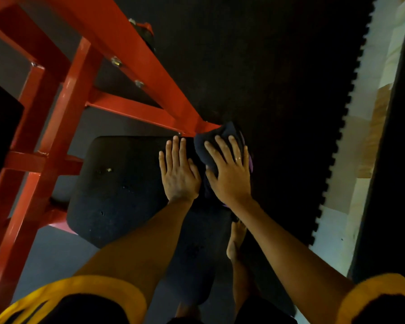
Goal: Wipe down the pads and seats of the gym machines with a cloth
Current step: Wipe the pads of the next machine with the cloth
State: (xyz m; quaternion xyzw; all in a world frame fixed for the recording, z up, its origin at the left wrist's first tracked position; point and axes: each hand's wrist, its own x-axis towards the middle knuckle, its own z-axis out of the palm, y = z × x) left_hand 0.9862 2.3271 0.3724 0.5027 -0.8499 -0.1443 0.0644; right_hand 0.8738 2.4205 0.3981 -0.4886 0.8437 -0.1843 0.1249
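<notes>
A black padded seat [117, 183] of a red-framed gym machine fills the middle of the head view. My left hand [178, 171] lies flat on the pad's far right part, fingers straight and together. Beside it, my right hand [229, 171] presses down with spread fingers on a dark cloth [220, 134] with a purple edge, bunched at the pad's far right corner. The cloth's lower part is hidden under my right hand.
The machine's red steel frame [117, 43] with bolts runs from the top left down to the pad's corner. Black rubber floor matting [267, 78] with a toothed edge lies to the right, then pale flooring [369, 113]. My bare foot [236, 242] stands below the pad.
</notes>
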